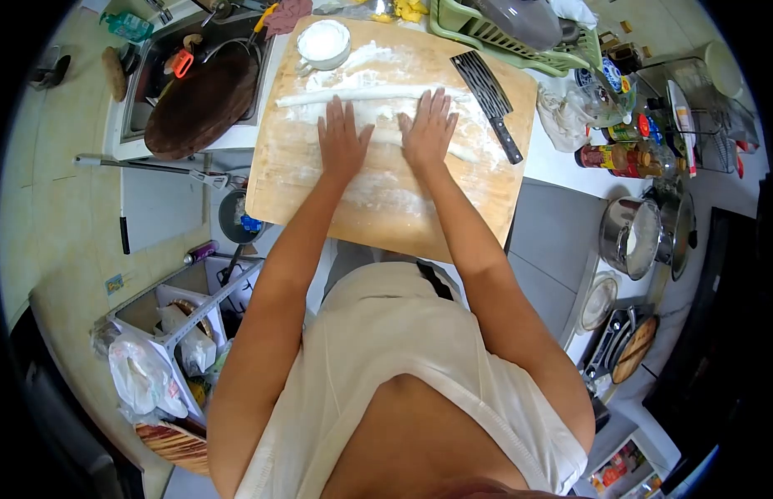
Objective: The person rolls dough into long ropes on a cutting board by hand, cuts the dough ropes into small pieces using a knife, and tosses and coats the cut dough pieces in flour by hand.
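A long white dough roll (378, 93) lies crosswise near the far side of a floured wooden board (361, 212). Just below it, my left hand (343, 141) rests palm down with fingers spread, fingertips at the roll. My right hand (428, 131) lies the same way further right, its fingertips also at the roll. Part of a second pale strip (463, 153) shows beside my right wrist; the hands hide some of it. A white bowl of flour (323, 44) stands at the board's far left corner. At the right lies a cleaver (484, 87) with its handle toward me.
A sink (137, 108) at the left holds utensils, with a large dark round board (202, 104) across it. A green dish rack (486, 37) stands behind the board. Bottles (611, 156) and a steel pot (630, 237) are at the right. A shelf unit (166, 312) stands lower left.
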`<state>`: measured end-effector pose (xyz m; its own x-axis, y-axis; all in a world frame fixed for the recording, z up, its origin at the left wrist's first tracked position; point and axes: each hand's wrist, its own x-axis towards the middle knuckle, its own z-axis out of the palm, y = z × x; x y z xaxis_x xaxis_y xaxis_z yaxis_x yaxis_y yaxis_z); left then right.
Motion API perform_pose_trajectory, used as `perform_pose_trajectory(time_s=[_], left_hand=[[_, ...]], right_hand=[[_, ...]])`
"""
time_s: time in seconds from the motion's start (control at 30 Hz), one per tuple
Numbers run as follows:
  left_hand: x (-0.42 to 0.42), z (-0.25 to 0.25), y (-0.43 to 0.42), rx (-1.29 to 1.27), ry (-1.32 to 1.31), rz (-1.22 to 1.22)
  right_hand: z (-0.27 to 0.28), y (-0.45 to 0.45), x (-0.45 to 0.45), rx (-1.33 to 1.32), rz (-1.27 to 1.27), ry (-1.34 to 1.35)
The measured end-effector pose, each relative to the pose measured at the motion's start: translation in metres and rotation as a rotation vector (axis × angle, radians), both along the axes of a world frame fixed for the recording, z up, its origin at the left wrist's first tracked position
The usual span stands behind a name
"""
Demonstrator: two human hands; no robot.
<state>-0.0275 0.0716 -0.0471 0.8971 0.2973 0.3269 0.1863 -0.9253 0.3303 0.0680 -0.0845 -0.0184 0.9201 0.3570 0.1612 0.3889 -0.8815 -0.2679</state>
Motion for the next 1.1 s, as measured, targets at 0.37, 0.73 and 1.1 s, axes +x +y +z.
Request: perform_pose_trajectory(time_s=[0.37, 0.73, 1.1], left_hand=[[-0.114, 0.026, -0.013, -0.055, 0.352, -0.223], [0.037, 0.027, -0.037, 0.022, 0.178, -0.319], [-0.013, 0.022, -0.048, -0.015, 0.149, -0.36]], right_hand=[[0.014, -0.097, -0.104, -0.177, 0.366, 0.158], [0.003, -0.049, 0.005, -0.057, 0.015, 0.016], [0.013, -0.129, -0.032, -0.105, 0.287, 0.055]])
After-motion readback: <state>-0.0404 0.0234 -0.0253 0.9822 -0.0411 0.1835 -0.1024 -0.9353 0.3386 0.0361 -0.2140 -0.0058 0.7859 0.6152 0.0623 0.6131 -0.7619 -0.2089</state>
